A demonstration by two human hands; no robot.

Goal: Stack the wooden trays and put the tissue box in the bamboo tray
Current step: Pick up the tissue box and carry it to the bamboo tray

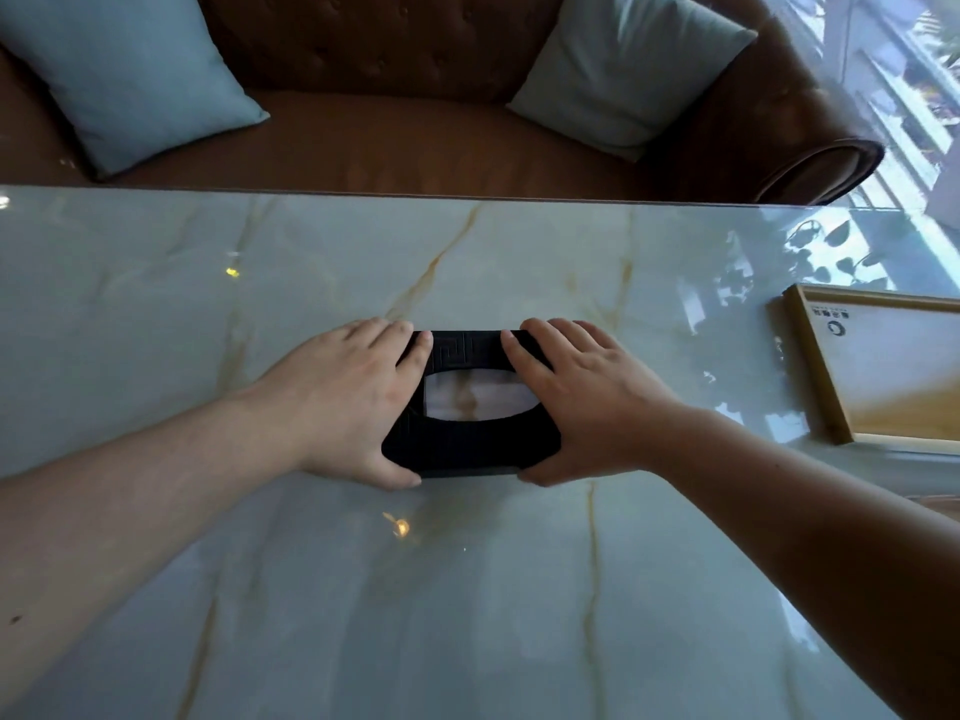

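A black tissue box [470, 443] with an oval opening on top sits in the middle of the marble table [467, 589]. My left hand [353, 402] clasps its left end, fingers over the far edge and thumb at the near corner. My right hand [582, 402] clasps its right end the same way. A bamboo tray [815, 366] with a pale inner floor and a small printed mark lies flat at the table's right side, partly cut off by the frame edge. It is well apart from the box.
Beyond the table's far edge stands a brown leather sofa [441, 142] with two pale blue cushions [119, 70] [623, 70]. A bright window reflection falls on the table's far right corner.
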